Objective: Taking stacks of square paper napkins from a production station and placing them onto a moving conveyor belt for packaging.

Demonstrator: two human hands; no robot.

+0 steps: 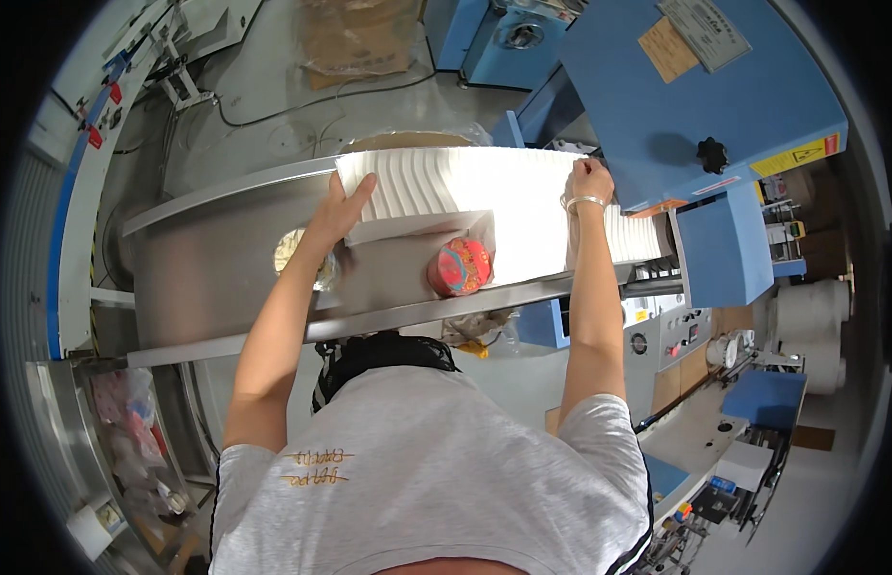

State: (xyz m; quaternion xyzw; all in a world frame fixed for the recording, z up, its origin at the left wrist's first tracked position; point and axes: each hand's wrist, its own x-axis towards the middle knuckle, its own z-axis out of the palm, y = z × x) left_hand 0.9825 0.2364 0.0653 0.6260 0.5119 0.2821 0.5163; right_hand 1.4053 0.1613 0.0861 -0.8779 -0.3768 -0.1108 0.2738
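A long row of white, thin, closely packed paper pieces lies along a metal trough, wavy at its left part and glaring in the middle. At the row's left end, my left hand grips the corner, thumb on the near side. My right hand, with a bracelet at the wrist, is closed at the row's far edge; its fingertips are hidden. A red, patterned round thing sits against the near side of a pale divider. Partly behind my left forearm is a yellowish roll, like tape.
A blue machine with a black knob stands at the right end of the trough. The trough's raised metal rim runs close before my body. A cable crosses the floor beyond, near plastic-covered cardboard.
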